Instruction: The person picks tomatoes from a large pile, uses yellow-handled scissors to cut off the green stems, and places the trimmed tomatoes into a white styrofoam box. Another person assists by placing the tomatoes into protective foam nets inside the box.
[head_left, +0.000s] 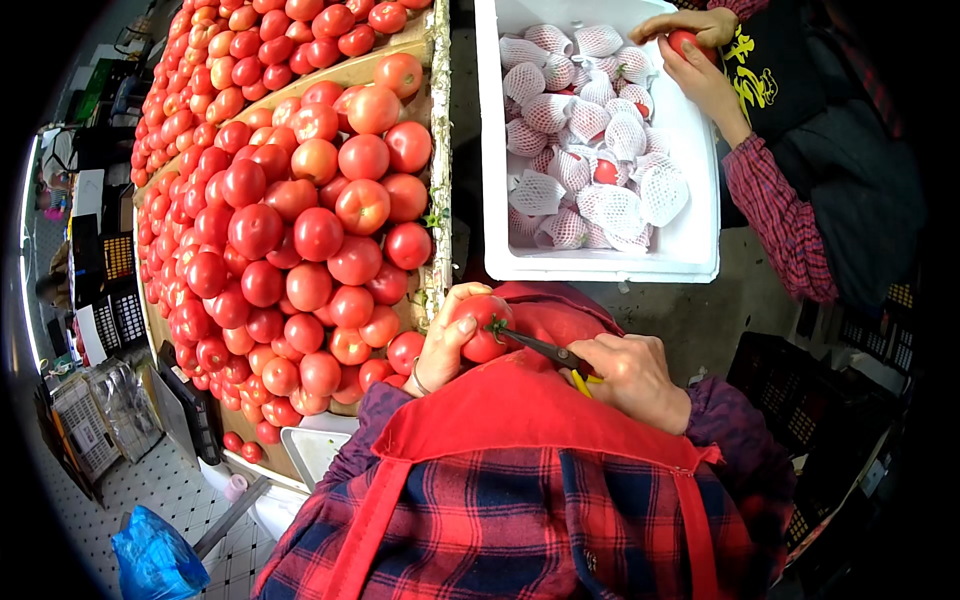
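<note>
A ripe red tomato (477, 346) with a green stem and calyx rests in my left hand (444, 339), above the lap of my red apron. From the right, my right hand (634, 375) grips small scissors (546, 348) with yellow handles, their dark blade tips at the calyx. Whether the blades are parted cannot be told. A big heap of loose tomatoes (308, 291) lies on the wooden stand to my left. Beyond my lap stands a white foam box (604, 270), holding many tomatoes in white foam net sleeves (589, 120).
At the upper right a co-worker's hands (701, 79) hold a tomato over the box's rim. A rough wooden edge (441, 150) bounds the tomato stand. Dark plastic crates (787, 390) stand at right, and a blue plastic bag (159, 556) is at lower left.
</note>
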